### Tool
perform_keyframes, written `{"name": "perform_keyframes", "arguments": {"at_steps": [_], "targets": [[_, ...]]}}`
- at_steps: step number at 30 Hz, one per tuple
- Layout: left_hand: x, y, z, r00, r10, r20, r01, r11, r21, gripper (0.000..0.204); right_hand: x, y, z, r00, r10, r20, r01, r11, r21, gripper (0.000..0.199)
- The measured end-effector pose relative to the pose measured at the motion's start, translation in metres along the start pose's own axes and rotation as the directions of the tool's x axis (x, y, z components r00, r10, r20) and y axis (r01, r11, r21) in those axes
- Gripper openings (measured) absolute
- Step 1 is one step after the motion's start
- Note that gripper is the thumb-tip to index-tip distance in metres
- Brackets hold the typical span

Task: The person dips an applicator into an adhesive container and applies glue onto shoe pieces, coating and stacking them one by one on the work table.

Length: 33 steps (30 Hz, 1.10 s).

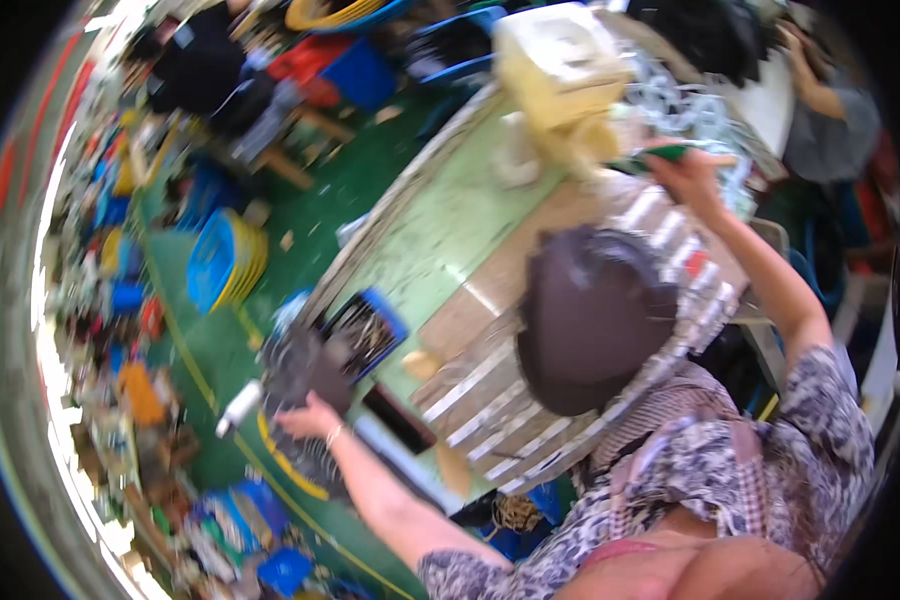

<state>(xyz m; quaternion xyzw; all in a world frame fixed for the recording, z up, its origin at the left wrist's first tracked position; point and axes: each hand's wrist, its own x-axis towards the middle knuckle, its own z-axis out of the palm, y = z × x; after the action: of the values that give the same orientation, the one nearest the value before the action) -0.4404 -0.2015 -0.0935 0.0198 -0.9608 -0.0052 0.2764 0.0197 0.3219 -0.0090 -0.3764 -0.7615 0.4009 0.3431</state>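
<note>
My left hand (312, 418) reaches out to the left with fingers stretched, at a pile of dark grey flat pieces (295, 370) beside the table corner. Blur hides whether it grips any of them. My right hand (685, 182) is closed round a slim tool with a green part (668, 153) and a wood-coloured end, by a yellowish plastic container (570, 80); the tool's far end is hard to make out. Between my arms, a large dark brown rounded piece (595, 325) lies on a board with white strips (500, 430).
The pale green tabletop (410, 245) carries a blue tray of small items (365, 335) and a dark bar (398, 418). Stacked blue and yellow basins (228, 262) stand on the green floor. Other people (832, 130) sit at the far right and far left.
</note>
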Motion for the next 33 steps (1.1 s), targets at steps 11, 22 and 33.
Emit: {"name": "perform_keyframes", "arguments": {"at_steps": [11, 22, 33], "targets": [[-0.24, 0.232, -0.26, 0.582, 0.799, 0.147, -0.385, 0.43, -0.817, 0.069, 0.058, 0.043, -0.016, 0.937, 0.148, 0.317, -0.047, 0.951, -0.306, 0.03], [-0.308, 0.278, -0.292, 0.458, 0.838, 0.295, -0.533, 0.525, -0.663, 0.084, -0.043, 0.042, -0.033, 0.688, 0.181, 0.702, -0.552, 0.759, 0.345, 0.031], [-0.314, 0.281, -0.295, 0.484, 0.803, 0.348, -0.488, 0.578, -0.653, 0.082, -0.111, 0.051, -0.054, 0.811, 0.356, 0.464, -0.569, 0.664, 0.486, 0.019]]}}
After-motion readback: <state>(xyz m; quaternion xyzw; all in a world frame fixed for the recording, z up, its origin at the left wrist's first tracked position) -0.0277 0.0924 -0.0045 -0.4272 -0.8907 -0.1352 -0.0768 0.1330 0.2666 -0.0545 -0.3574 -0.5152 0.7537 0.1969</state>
